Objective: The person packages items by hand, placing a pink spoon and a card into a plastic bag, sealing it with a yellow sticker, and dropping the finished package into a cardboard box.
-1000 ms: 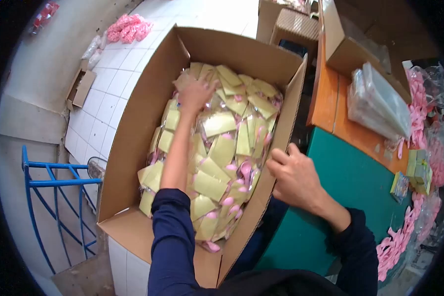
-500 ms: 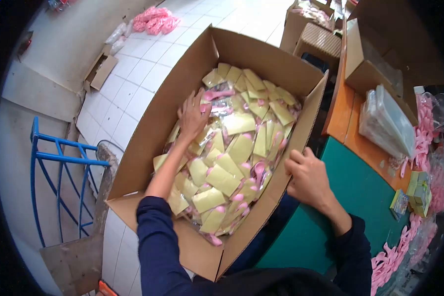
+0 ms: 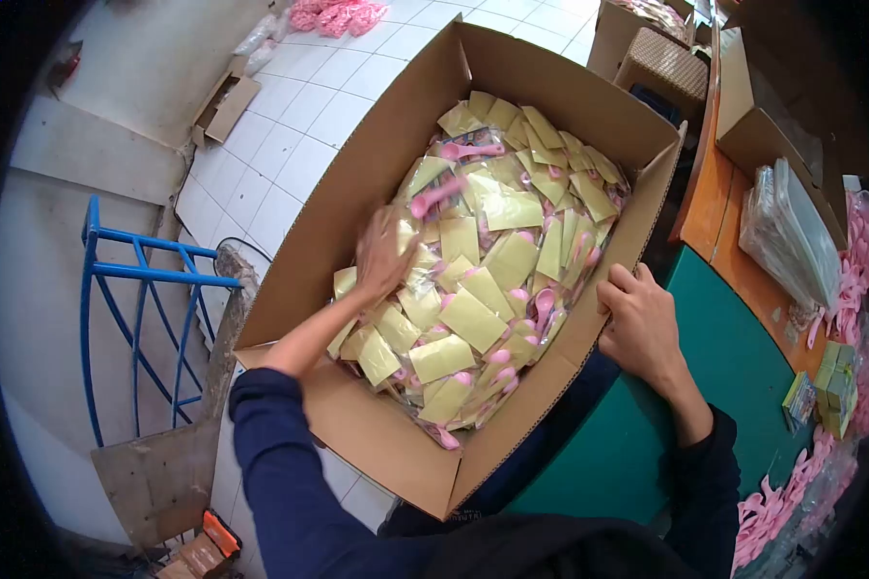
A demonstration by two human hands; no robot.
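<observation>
A large cardboard box (image 3: 541, 77) stands in front of me, filled with clear plastic packets (image 3: 471, 320) that hold pale yellow cards and pink spoons. Inside it, my left hand (image 3: 386, 253) lies over the packets near the left wall, slightly blurred, fingers stretched out and open. Just beyond its fingertips is a blurred pink spoon (image 3: 438, 196), and a second pink spoon (image 3: 473, 151) lies farther back. My right hand (image 3: 641, 326) is closed on the box's right edge, its fingers curled over the rim.
Right of the box is a green-topped table (image 3: 714, 333) with an orange wooden part (image 3: 743, 227). On it are plastic bags (image 3: 792, 236), bundled cards (image 3: 835, 376) and pink spoons (image 3: 777, 507). A blue metal rack (image 3: 154, 280) stands left; pink bags (image 3: 338, 14) lie on the tiled floor.
My left hand has drawn back toward me across the packets, uncovering the pink spoons. My right hand stays on the box edge. The view has shifted, so the box sits farther right and higher.
</observation>
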